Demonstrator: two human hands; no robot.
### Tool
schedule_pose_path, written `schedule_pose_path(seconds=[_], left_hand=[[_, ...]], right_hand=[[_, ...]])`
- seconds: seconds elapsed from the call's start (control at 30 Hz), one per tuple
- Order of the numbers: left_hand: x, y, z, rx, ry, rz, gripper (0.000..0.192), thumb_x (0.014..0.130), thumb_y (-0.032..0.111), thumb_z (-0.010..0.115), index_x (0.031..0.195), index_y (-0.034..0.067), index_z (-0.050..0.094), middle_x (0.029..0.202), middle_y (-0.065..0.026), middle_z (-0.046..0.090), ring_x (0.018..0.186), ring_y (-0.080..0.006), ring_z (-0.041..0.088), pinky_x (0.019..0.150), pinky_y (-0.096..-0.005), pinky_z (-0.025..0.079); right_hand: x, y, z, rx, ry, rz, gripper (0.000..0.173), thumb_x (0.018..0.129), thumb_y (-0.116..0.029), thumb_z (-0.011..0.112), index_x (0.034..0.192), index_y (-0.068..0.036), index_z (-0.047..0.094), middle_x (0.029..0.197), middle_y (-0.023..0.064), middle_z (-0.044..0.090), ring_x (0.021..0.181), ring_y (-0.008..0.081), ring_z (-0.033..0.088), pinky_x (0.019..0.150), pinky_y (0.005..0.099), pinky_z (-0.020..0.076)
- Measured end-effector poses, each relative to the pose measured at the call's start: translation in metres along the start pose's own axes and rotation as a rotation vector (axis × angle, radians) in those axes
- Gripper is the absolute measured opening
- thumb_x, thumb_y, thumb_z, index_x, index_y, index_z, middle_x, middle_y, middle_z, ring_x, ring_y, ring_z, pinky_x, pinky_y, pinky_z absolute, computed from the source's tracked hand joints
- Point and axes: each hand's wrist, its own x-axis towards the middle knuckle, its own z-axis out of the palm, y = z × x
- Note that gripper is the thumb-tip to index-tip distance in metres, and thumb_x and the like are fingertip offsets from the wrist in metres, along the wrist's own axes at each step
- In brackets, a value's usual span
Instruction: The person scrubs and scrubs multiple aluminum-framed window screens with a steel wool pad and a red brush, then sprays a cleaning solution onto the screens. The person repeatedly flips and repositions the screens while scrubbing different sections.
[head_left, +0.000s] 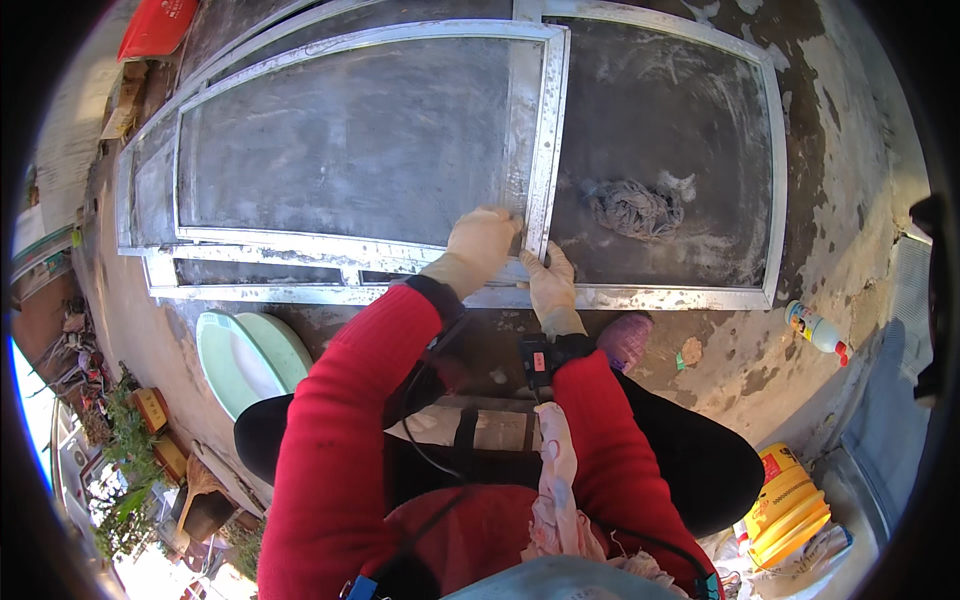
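A framed window screen (360, 142) with a silvery metal frame lies over other framed panels. My right hand (553, 285), in a cream glove, grips the near right corner of its frame (546, 142), thumb on one side and fingers on the other. Also gloved, my left hand (481, 244) is curled against the mesh just inside that corner. Its fingertips are turned away, so whether it holds anything is hidden. A crumpled wet grey cloth (637, 208) rests on the dark panel (667, 97) to the right of my hands.
A pale green basin (255, 360) stands on the wet concrete floor at the left. A bottle with a red cap (817, 330) lies at the right, near a yellow bucket (784, 510). Red plastic (157, 26) shows at the far left; potted plants (131, 435) stand lower left.
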Motion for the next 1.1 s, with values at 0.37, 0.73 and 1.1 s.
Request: schedule_pose_path(seconds=[0.37, 0.73, 1.1], left_hand=[[0.028, -0.003, -0.01, -0.32, 0.35, -0.233, 0.032, 0.09, 0.017, 0.052, 0.118, 0.011, 0.065, 0.109, -0.0142, 0.063, 0.106, -0.0342, 0.058, 0.088, -0.0419, 0.05], [0.014, -0.015, -0.011, -0.193, 0.331, -0.028, 0.03, 0.086, 0.015, 0.056, 0.112, 0.02, 0.071, 0.111, -0.0079, 0.063, 0.107, -0.0298, 0.06, 0.092, -0.041, 0.049], [-0.003, -0.027, -0.024, -0.065, 0.073, -0.049, 0.038, 0.084, 0.011, 0.06, 0.118, 0.025, 0.068, 0.113, -0.0054, 0.062, 0.112, -0.027, 0.058, 0.095, -0.0355, 0.048]], right_hand=[[-0.002, 0.004, -0.002, -0.04, -0.005, -0.027, 0.037, 0.091, -0.015, 0.065, 0.124, -0.001, 0.057, 0.104, 0.0062, 0.066, 0.081, 0.0132, 0.063, 0.057, 0.0259, 0.0558], [0.001, 0.005, -0.002, -0.003, -0.045, 0.014, 0.034, 0.091, -0.014, 0.064, 0.122, -0.003, 0.058, 0.099, 0.0052, 0.067, 0.079, 0.0134, 0.063, 0.059, 0.026, 0.056], [0.006, -0.006, -0.01, -0.048, 0.023, -0.072, 0.036, 0.092, -0.015, 0.063, 0.126, -0.004, 0.058, 0.103, 0.0065, 0.066, 0.081, 0.0134, 0.063, 0.061, 0.0271, 0.0551]])
